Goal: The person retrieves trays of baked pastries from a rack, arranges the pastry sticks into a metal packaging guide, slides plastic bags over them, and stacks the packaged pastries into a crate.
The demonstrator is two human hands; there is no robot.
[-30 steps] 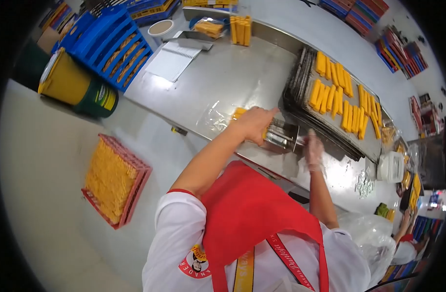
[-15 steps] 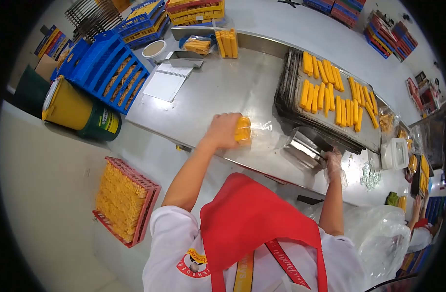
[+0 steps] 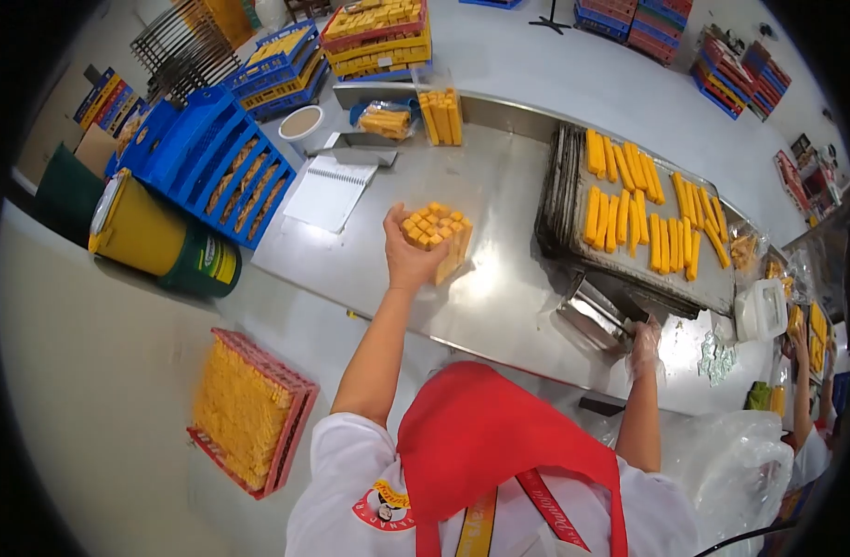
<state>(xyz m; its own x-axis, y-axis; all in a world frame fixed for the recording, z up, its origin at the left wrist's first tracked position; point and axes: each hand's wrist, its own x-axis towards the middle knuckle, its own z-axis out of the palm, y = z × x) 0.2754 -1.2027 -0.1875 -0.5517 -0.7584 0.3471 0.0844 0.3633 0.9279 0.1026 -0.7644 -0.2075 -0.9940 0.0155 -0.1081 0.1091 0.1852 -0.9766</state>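
My left hand (image 3: 412,258) is closed around a clear bag of yellow sticks (image 3: 454,249), held upright at the table's near side with the stick ends facing up. In my gloved right hand (image 3: 646,345) is an open-ended metal scoop (image 3: 587,314), which rests low over the steel table (image 3: 494,306). Just beyond the scoop lies a stack of dark baking trays (image 3: 557,200), with rows of yellow sticks (image 3: 666,243) on the top one. A filled bag of sticks (image 3: 441,116) stands at the table's back edge.
A spiral notebook (image 3: 327,195) lies on the left, beside a bent metal piece (image 3: 362,148) and another bag of sticks (image 3: 386,121). At the right are a white plastic container (image 3: 761,310) and foil-like pieces (image 3: 716,356). A co-worker's arm (image 3: 802,395) shows at far right.
The bag in my left hand has tipped from lying sideways to upright, its stick ends now facing up. My right hand keeps the scoop beside the trays. The camera view has shifted slightly.
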